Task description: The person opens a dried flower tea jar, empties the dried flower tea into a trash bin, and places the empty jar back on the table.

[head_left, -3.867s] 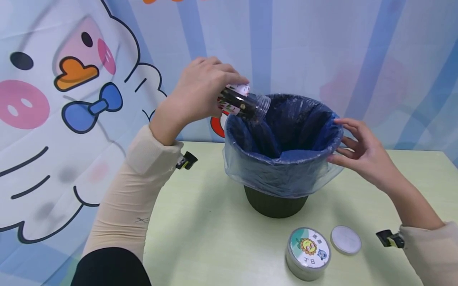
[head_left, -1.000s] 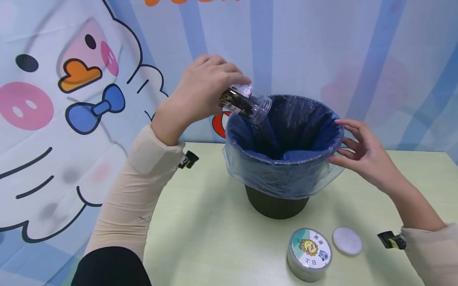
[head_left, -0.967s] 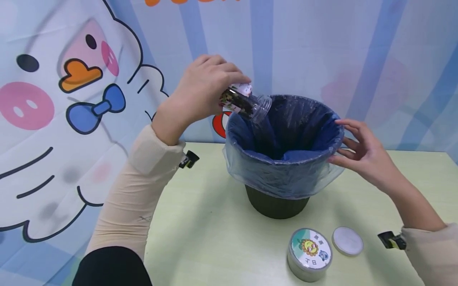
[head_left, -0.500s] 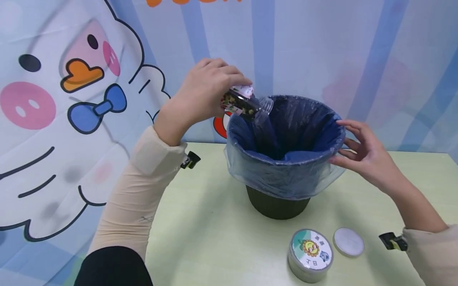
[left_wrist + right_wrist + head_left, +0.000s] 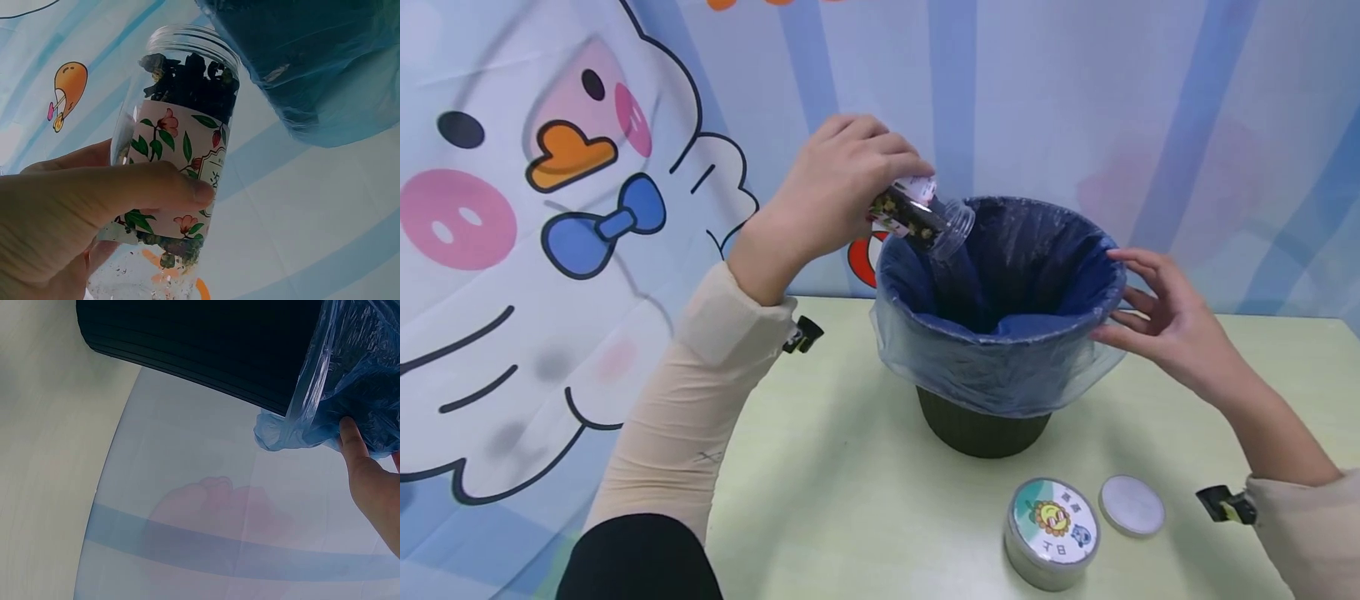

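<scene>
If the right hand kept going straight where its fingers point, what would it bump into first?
The thin blue plastic bag folded over the dark, round bin. The right hand seems to touch that bag already. Next would probably come the bin's side, though the bag hides it there.

日 on round printed top (image 5: 1052,521), jar label (image 5: 178,144) characters unclear

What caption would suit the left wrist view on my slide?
A left hand grips a tilted, lidless, floral-labelled jar holding dark pieces, near blue plastic liner.
</scene>
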Tool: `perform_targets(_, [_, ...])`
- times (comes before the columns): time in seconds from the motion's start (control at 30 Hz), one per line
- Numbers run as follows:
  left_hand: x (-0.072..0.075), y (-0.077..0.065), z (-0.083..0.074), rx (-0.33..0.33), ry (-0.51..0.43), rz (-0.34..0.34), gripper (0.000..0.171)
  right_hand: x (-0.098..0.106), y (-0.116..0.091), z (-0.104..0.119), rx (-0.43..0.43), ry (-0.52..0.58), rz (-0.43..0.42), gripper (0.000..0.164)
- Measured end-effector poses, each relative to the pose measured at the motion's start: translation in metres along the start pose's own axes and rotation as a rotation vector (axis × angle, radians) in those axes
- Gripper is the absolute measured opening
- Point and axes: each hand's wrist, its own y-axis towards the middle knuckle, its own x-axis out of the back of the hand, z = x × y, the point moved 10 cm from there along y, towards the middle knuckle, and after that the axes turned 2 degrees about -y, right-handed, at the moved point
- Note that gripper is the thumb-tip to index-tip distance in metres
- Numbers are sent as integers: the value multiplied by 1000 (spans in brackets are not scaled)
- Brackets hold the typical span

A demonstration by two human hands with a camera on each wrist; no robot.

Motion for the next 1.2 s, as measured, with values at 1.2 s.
perform_targets(1.2, [2, 3, -12, -64, 84, -103, 54, 1, -1, -1, 3, 0, 0, 81])
